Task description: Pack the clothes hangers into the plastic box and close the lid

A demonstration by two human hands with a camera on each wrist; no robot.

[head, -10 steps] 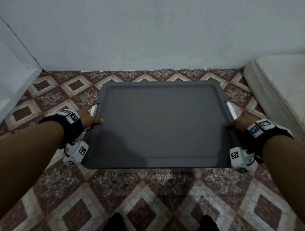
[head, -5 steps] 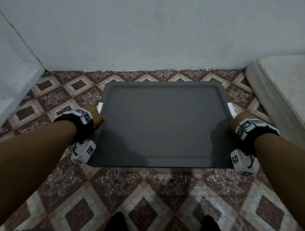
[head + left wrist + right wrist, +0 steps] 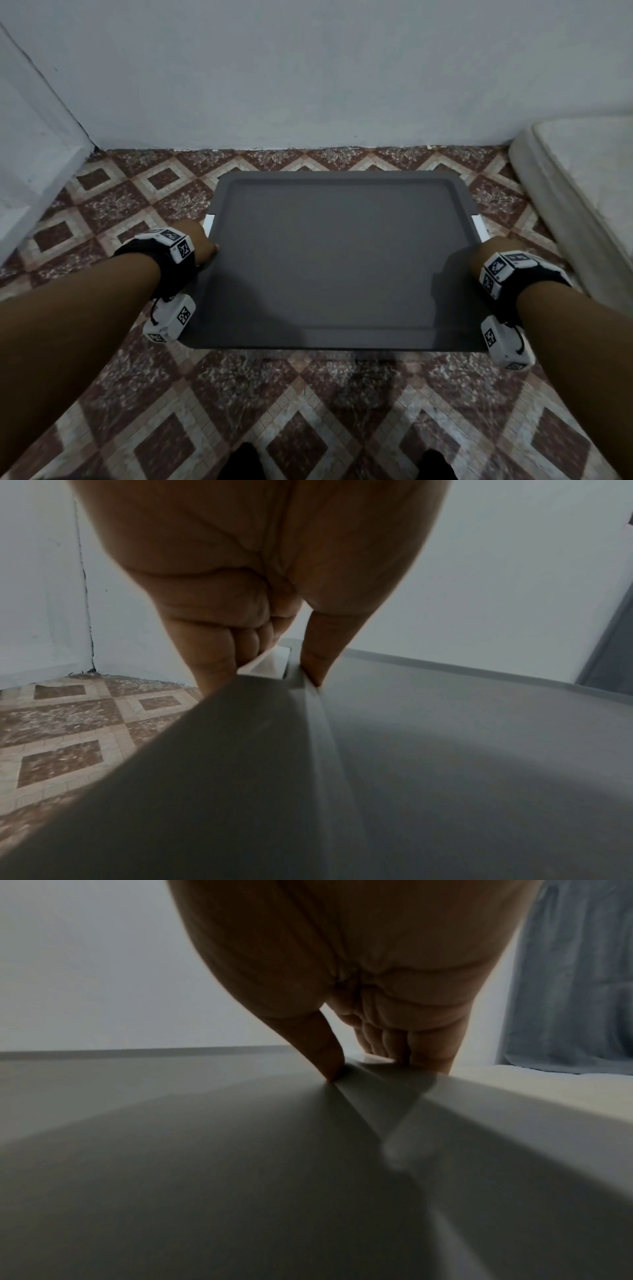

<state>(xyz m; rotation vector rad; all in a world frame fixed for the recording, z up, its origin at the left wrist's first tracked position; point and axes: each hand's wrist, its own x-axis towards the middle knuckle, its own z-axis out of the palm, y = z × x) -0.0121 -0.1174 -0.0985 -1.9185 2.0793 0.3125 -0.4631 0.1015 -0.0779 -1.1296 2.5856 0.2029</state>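
thumbs lie on top of the grey lid (image 3: 342,260) while curled fingers wrap under its side edges; the left hand (image 3: 200,241) has a grip on the left rim, the right hand (image 3: 488,251) on the right rim, each beside a white latch (image 3: 209,222); the lid covers the plastic box, which sits on the tiled floor (image 3: 308,411) near the wall; no hangers show, so packing is likely done; seating and latching the lid seems to remain.

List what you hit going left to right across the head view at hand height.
left hand → white latch → grey lid → white latch on the far side → right hand → mattress
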